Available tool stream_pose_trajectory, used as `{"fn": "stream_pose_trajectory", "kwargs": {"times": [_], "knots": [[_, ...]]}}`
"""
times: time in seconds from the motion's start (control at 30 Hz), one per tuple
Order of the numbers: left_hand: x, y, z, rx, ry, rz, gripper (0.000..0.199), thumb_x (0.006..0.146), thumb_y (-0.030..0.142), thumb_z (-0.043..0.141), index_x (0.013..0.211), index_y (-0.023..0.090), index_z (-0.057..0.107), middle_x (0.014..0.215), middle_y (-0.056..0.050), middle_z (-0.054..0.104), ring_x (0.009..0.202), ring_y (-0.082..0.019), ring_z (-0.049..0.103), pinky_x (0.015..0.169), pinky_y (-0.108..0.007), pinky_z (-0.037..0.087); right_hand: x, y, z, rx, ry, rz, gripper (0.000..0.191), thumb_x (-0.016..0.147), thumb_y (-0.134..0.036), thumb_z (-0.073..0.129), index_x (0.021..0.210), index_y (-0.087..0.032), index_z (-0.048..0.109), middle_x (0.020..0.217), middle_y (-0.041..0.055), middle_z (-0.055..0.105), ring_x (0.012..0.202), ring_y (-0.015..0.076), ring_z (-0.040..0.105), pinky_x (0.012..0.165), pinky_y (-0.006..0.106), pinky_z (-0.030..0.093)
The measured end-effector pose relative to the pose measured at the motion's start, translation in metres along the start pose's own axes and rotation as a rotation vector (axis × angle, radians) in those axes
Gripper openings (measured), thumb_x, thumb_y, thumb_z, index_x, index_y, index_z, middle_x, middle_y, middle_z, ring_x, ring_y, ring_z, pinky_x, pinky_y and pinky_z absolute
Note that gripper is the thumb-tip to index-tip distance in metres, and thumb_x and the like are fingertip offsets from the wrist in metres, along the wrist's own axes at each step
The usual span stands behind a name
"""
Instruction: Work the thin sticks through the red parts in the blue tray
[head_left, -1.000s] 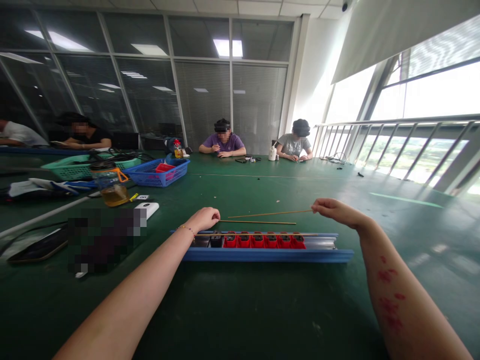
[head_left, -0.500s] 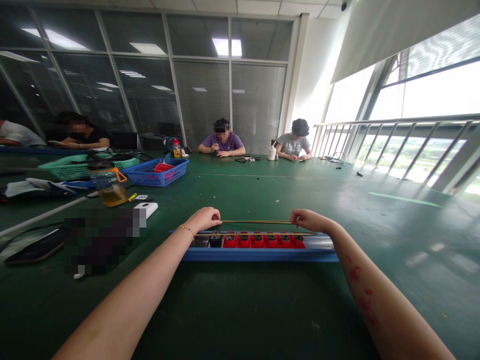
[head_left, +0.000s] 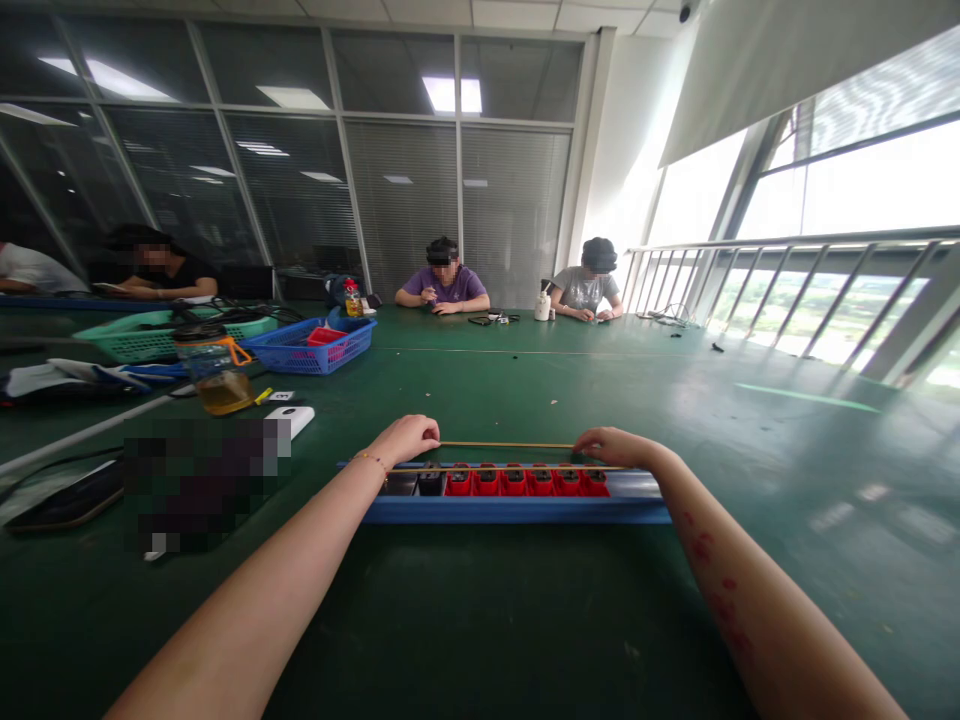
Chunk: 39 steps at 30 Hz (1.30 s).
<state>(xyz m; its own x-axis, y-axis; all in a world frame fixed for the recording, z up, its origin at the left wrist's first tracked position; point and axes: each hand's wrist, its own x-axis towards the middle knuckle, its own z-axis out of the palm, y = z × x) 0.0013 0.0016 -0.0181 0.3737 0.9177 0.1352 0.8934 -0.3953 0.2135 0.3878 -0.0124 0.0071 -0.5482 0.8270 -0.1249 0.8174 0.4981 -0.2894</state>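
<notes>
A thin tan stick (head_left: 506, 445) stretches between my two hands, just beyond a blue tray (head_left: 517, 511). My left hand (head_left: 411, 438) is closed on its left end, with the fingertips pressed together. At the right end, my right hand (head_left: 611, 443) has its fingers closed around the stick's tip. A second thin stick (head_left: 525, 468) lies lengthwise across the tray. Inside the tray stand several red holders (head_left: 514, 482) in a row, with dark pieces in them, and one black holder (head_left: 431, 481) at their left.
Left on the green table (head_left: 480, 610) are a phone (head_left: 67, 495), a blurred dark object (head_left: 210, 490), a jar (head_left: 217, 375), a blue basket (head_left: 311, 350) and a green basket (head_left: 135, 338). Two people (head_left: 444, 285) sit across the table; others are at the far left.
My right hand has shifted slightly left, and its fingers look flatter. The held stick, which showed as two lines between my hands, now appears as one line. My left hand has barely moved.
</notes>
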Motion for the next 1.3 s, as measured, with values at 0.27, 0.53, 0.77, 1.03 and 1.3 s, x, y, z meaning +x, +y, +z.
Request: {"fn": "stream_pose_trajectory", "kwargs": {"times": [0.27,0.53,0.77,1.03,1.3], "knots": [[-0.001,0.004,-0.003,-0.013,-0.014,-0.020,0.020,0.073,0.037,0.051,0.077,0.022,0.063,0.080,-0.001,0.065,0.073,-0.014,0.058,0.063,-0.021,0.041,-0.017,-0.002,-0.023,0.182,0.023,0.055,0.036,0.077,-0.048,0.046,0.089,-0.020,0.066,0.090,0.0053,0.067,0.081,0.0204,0.060,0.073,0.028,0.045],[-0.001,0.007,-0.003,-0.032,-0.023,-0.050,0.020,0.072,0.037,0.051,0.078,0.022,0.063,0.082,-0.001,0.065,0.074,-0.014,0.058,0.062,-0.021,0.042,-0.042,-0.025,-0.044,0.323,-0.269,0.107,0.049,0.068,-0.065,0.047,0.074,-0.018,0.061,0.068,0.0051,0.065,0.063,0.0181,0.058,0.057,0.027,0.044],[0.000,0.006,-0.002,-0.010,-0.012,-0.028,0.020,0.072,0.038,0.051,0.077,0.022,0.063,0.080,0.000,0.065,0.073,-0.014,0.058,0.062,-0.021,0.041,-0.041,-0.037,-0.047,0.192,-0.013,0.014,0.049,0.070,-0.064,0.045,0.072,-0.019,0.063,0.066,0.0016,0.059,0.061,0.0155,0.051,0.056,0.025,0.038],[-0.001,0.004,-0.003,-0.031,-0.015,-0.001,0.021,0.073,0.038,0.049,0.077,0.023,0.062,0.079,0.000,0.065,0.072,-0.014,0.058,0.061,-0.021,0.041,-0.053,-0.036,-0.063,0.229,0.297,-0.049,0.051,0.071,-0.063,0.045,0.072,-0.017,0.066,0.068,0.0021,0.059,0.063,0.0144,0.048,0.059,0.025,0.037],[0.000,0.007,-0.003,-0.014,-0.003,-0.045,0.025,0.075,0.039,0.046,0.079,0.023,0.064,0.081,-0.001,0.066,0.073,-0.015,0.059,0.064,-0.022,0.041,-0.062,0.008,-0.062,0.120,0.255,0.105,0.051,0.070,-0.065,0.043,0.072,-0.020,0.068,0.057,-0.0005,0.056,0.053,0.0131,0.045,0.052,0.024,0.035]]}}
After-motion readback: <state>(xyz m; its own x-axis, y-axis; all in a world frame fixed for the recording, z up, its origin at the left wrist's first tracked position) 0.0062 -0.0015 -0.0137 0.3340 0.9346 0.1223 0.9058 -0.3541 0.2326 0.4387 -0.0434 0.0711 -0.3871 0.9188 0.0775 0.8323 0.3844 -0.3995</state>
